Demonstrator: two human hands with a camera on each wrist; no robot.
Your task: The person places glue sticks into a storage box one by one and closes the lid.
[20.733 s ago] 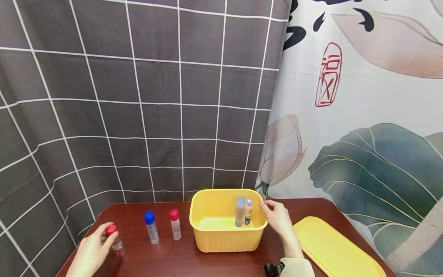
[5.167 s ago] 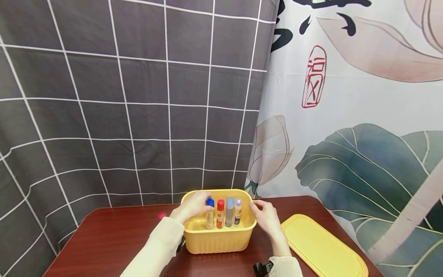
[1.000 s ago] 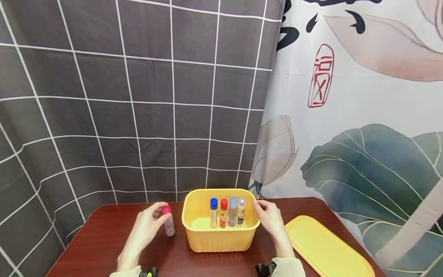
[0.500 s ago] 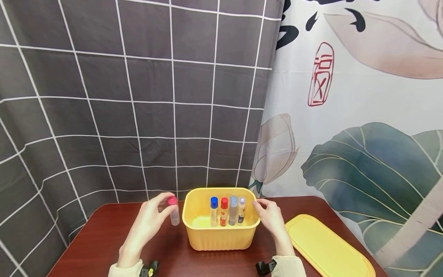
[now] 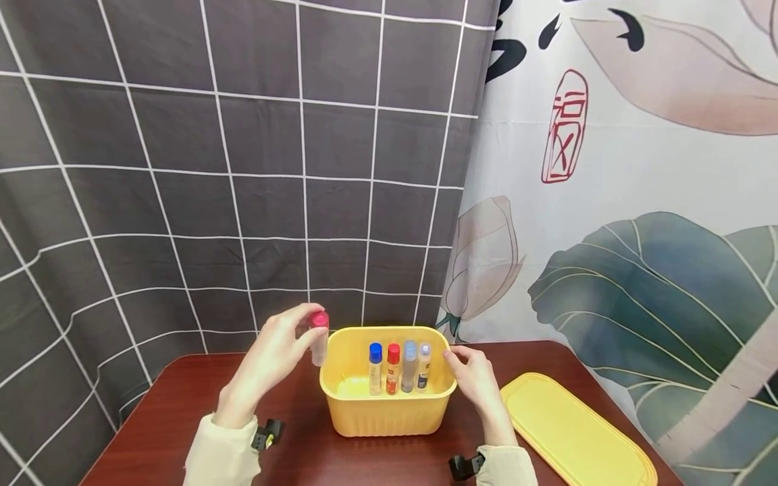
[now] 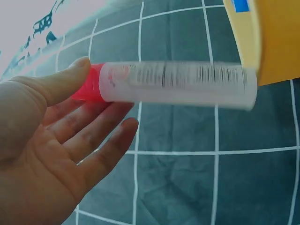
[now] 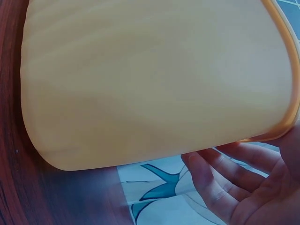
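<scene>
My left hand (image 5: pixel 276 351) pinches the pink-red cap of a translucent glue stick (image 6: pixel 178 84) with a barcode on its side. The glue stick hangs upright, lifted off the table, just outside the left rim of a yellow plastic bin (image 5: pixel 389 417). In the left wrist view the thumb lies on the cap and the lower fingers are spread. My right hand (image 5: pixel 477 379) holds the bin's right rim, fingers along the outer wall. Inside the bin stand a blue-capped tube (image 5: pixel 375 370), a red-capped glue stick (image 5: pixel 393 370), a pale-blue-capped tube (image 5: pixel 408 368) and a clear-capped tube (image 5: pixel 423 370) in a row.
A yellow lid (image 5: pixel 577 428) lies flat on the dark red wooden table (image 5: pixel 358 462), right of the bin. Behind the table hang a grey gridded curtain (image 5: pixel 261 223) and a white one with plant prints (image 5: pixel 516 155). The bin's left half holds nothing.
Across the last second my left hand has raised the pink-capped glue stick from the table and moved it right, toward the bin. Earlier, the red-capped and blue-capped ones went in. My right hand stays put.
</scene>
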